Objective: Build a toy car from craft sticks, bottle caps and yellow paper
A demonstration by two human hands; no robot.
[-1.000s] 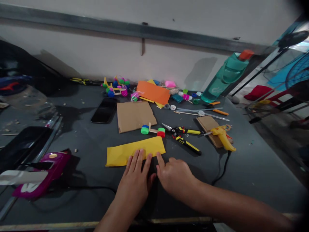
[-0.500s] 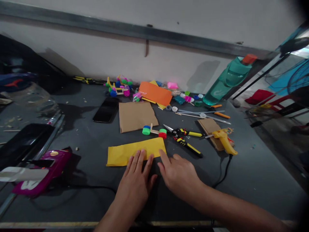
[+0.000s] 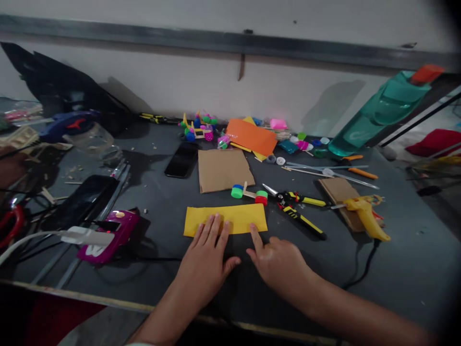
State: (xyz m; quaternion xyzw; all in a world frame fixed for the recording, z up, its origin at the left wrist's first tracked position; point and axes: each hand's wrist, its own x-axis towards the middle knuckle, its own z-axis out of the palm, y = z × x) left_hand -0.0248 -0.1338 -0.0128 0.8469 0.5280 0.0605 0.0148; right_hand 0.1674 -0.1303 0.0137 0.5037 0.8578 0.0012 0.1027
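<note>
A folded yellow paper strip (image 3: pixel 237 211) lies flat on the dark table in front of me. My left hand (image 3: pixel 205 262) rests on its lower edge, left of the middle, with the fingers stretched out and the thumb apart. Near the strip's right end, my right hand (image 3: pixel 283 264) presses the lower edge with an outstretched index finger; its other fingers are curled, and nothing shows in them. Just beyond the strip stands a wheel piece (image 3: pixel 249 193) of bottle caps and a wooden stick. Yellow-black pliers (image 3: pixel 297 206) lie open to its right.
A cardboard piece (image 3: pixel 225 170), a phone (image 3: pixel 182 161) and orange paper (image 3: pixel 250 136) lie further back. On the right are a yellow glue gun (image 3: pixel 365 216) with its cord and a teal bottle (image 3: pixel 382 115). A magenta power strip (image 3: pixel 108 238) sits left. Another person's hand (image 3: pixel 10 166) shows at the left edge.
The view has swung left, so things appear further right. My left hand has slid left along the strip, widening the space between my hands. The strip looks straighter and flatter.
</note>
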